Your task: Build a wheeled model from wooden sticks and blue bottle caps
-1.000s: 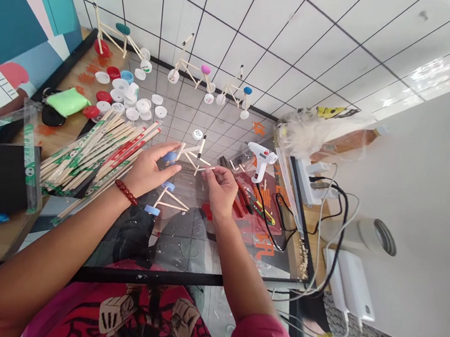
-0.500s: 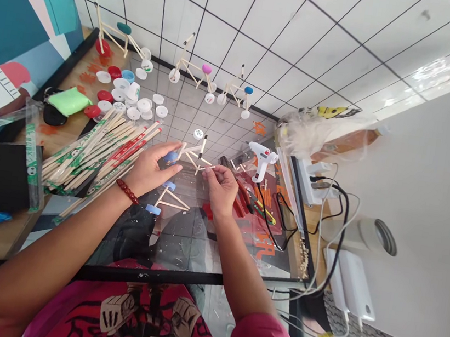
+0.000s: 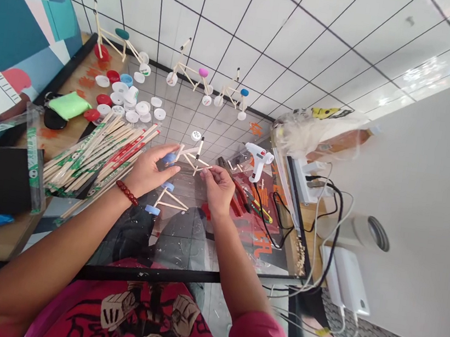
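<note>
So the left hand (image 3: 151,169) has thumb and forefinger parted around the blue-capped end of a stick frame (image 3: 189,151), holding it over the middle of the glass surface (image 3: 182,243). The right hand (image 3: 219,189) has a tight little pinch on a thin stick (image 3: 204,169) at the frame's right side; can't tell if it's joined on. Closer to the near edge, just below the frame, there's a smaller frame (image 3: 171,197) with two blue caps. Left side of the surface has a heap of chopsticks (image 3: 102,158), with a bunch of loose caps (image 3: 129,102) beyond it. Three stick models (image 3: 192,68) are lined up along the far edge. Toward the right edge: glue gun (image 3: 256,160), red-handled pliers (image 3: 240,201) and a yellow cutter (image 3: 261,211).
</note>
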The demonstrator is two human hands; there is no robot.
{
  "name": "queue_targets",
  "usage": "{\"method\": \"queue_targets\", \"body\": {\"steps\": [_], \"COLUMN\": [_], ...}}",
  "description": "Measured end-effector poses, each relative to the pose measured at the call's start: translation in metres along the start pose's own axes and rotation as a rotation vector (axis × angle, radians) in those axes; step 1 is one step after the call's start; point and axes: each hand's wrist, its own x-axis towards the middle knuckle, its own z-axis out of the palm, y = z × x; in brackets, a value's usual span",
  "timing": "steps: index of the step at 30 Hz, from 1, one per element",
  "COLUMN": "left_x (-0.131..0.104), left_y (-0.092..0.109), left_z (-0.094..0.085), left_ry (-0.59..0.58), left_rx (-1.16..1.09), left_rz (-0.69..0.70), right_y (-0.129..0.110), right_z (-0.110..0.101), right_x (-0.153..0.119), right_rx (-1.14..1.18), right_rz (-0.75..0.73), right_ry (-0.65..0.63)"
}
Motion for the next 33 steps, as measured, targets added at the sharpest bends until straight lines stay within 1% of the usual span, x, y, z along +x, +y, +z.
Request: {"method": "queue_targets", "body": {"steps": [7, 15, 18, 22, 26, 29, 33], "left_x": [0.001, 0.0, 0.002, 0.008, 0.018, 0.025, 0.03], "left_y": [-0.002, 0.0, -0.002, -0.008, -0.014, -0.02, -0.025], "left_z": [0.001, -0.001, -0.001, -0.001, -0.001, 0.002, 0.007], "left_ry": [0.002, 0.012, 0.013, 0.007, -0.019, -0.028, -0.051], "left_rx": [0.017, 0.079, 0.076, 0.06, 0.038, 0.039, 0.021], "left_rz": [0.024, 0.002, 0.017, 0.072, 0.098, 0.114, 0.136], "right_y": [-0.002, -0.004, -0.003, -0.002, -0.003, -0.002, 0.0], "right_z": [0.001, 0.001, 0.001, 0.001, -0.003, -0.005, -0.006], "right_x": [0.0, -0.001, 0.0, 0.004, 0.009, 0.012, 0.013], "right_rx": [0.013, 0.009, 0.035, 0.1, 0.138, 0.106, -0.001], "right_rz": [0.02, 0.026, 0.035, 0.029, 0.02, -0.007, -0.055], "right_ry": [0.001, -0.008, -0.027, -0.051, -0.06, -0.087, -0.129]}}
